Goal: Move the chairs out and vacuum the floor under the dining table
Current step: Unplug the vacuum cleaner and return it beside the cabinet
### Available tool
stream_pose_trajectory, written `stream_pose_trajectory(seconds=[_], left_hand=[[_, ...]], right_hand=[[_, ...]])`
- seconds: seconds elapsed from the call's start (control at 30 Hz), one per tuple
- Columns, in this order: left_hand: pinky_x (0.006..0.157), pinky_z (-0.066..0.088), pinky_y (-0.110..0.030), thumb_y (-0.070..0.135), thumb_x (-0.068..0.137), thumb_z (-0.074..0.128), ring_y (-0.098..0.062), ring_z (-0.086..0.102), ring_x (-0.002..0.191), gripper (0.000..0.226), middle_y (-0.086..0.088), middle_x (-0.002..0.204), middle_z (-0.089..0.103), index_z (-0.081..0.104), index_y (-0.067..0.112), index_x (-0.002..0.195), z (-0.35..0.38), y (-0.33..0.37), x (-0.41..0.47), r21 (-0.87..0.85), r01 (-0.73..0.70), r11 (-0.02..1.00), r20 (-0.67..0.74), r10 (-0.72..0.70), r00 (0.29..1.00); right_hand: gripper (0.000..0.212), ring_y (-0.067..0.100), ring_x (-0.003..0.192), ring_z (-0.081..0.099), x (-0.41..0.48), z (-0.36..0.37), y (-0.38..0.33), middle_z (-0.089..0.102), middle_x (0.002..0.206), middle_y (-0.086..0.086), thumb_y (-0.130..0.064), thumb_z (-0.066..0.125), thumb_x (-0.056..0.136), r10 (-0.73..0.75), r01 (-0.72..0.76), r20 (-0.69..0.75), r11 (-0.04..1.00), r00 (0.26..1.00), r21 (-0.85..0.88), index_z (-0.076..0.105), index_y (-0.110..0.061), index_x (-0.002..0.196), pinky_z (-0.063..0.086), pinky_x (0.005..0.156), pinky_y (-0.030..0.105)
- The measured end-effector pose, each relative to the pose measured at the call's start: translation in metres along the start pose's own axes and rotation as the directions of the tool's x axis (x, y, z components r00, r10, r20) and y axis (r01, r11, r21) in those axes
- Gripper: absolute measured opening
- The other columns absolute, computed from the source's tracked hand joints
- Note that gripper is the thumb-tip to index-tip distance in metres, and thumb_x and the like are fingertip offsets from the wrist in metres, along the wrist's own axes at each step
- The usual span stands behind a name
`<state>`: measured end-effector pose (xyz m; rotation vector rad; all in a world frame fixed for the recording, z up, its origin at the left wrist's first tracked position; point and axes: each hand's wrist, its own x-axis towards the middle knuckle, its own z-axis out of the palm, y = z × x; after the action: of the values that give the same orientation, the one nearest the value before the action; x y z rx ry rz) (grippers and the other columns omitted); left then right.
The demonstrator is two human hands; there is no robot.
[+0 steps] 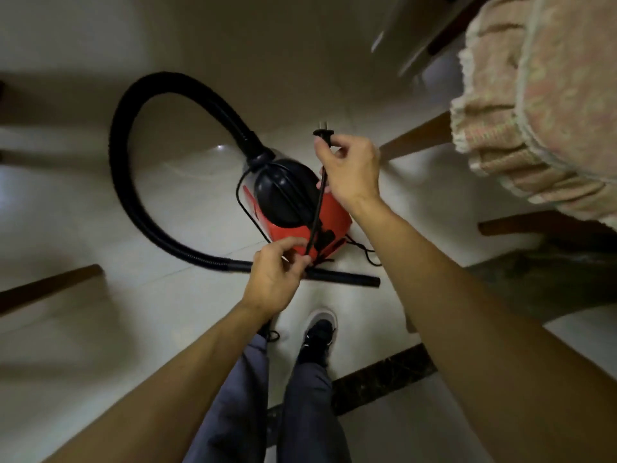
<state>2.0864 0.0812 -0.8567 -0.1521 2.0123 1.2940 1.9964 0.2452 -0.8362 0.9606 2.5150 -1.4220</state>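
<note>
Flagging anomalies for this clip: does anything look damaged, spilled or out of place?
Nothing stands out. The red vacuum sits on the floor, hose looped; right hand holds the plug, left hand pinches the cord.

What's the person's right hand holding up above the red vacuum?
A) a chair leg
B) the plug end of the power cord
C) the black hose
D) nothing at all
B: the right hand pinches the cord just below its pronged plug, while the left hand pinches the same cord lower down.

Glossy tile floor (187, 202), red plastic vac (329, 217), prob. ribbed hose (133, 182).
</note>
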Motion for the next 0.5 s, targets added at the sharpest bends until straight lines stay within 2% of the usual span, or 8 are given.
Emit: stream_pose_trajectory(seconds=[0.1, 0.17, 0.27, 0.33, 0.5], left_hand=[[0.060, 0.055, -0.039, 0.002, 0.089, 0.065, -0.031, 0.063, 0.064, 0.025, 0.002, 0.070, 0.057, 0.063, 0.027, 0.091, 0.002, -0.006, 0.013, -0.121, 0.038, 0.992, -0.023, -0.041, 0.999], [0.063, 0.057, -0.044, 0.002, 0.089, 0.064, -0.032, 0.062, 0.065, 0.021, 0.000, 0.069, 0.054, 0.061, 0.022, 0.093, 0.009, -0.009, 0.018, -0.190, 0.056, 0.980, -0.040, -0.064, 0.997], [0.067, 0.056, -0.037, 0.000, 0.089, 0.064, -0.017, 0.059, 0.061, 0.020, -0.007, 0.066, 0.057, 0.057, 0.018, 0.094, 0.023, -0.008, 0.027, -0.266, 0.068, 0.961, -0.088, -0.095, 0.992], [0.068, 0.059, -0.038, 0.001, 0.089, 0.065, -0.017, 0.061, 0.061, 0.018, -0.014, 0.067, 0.061, 0.057, 0.016, 0.095, 0.035, -0.009, 0.034, -0.323, 0.104, 0.941, -0.112, -0.147, 0.983], [0.071, 0.061, -0.043, 0.006, 0.086, 0.072, -0.009, 0.062, 0.056, 0.017, 0.010, 0.054, 0.057, 0.061, 0.020, 0.086, 0.062, -0.019, 0.057, -0.445, 0.177, 0.878, -0.220, -0.299, 0.928]], right_hand=[[0.020, 0.020, 0.049, 0.065, 0.021, 0.028, -0.018, 0.062, 0.053, 0.000, -0.034, 0.064, 0.093, -0.037, 0.052, 0.127, 0.992, 0.991, -0.115, 0.075, -0.018, 0.094, 0.058, 0.056, 0.046], [0.020, 0.020, 0.050, 0.066, 0.027, 0.043, -0.025, 0.062, 0.056, -0.001, -0.033, 0.063, 0.095, -0.052, 0.085, 0.205, 0.984, 0.977, -0.155, 0.074, -0.017, 0.095, 0.058, 0.054, 0.040], [0.021, 0.011, 0.047, 0.064, 0.033, 0.057, -0.027, 0.064, 0.061, -0.003, -0.032, 0.062, 0.096, -0.080, 0.156, 0.297, 0.957, 0.951, -0.243, 0.074, -0.018, 0.106, 0.052, 0.047, 0.027], [0.021, 0.006, 0.048, 0.063, 0.038, 0.065, -0.023, 0.067, 0.065, -0.004, -0.032, 0.061, 0.096, -0.099, 0.202, 0.344, 0.939, 0.934, -0.278, 0.074, -0.019, 0.107, 0.054, 0.049, 0.025], [0.020, 0.009, 0.055, 0.066, 0.059, 0.079, -0.006, 0.069, 0.065, -0.002, -0.033, 0.061, 0.096, -0.119, 0.289, 0.427, 0.887, 0.896, -0.359, 0.075, -0.021, 0.103, 0.058, 0.060, 0.034]])
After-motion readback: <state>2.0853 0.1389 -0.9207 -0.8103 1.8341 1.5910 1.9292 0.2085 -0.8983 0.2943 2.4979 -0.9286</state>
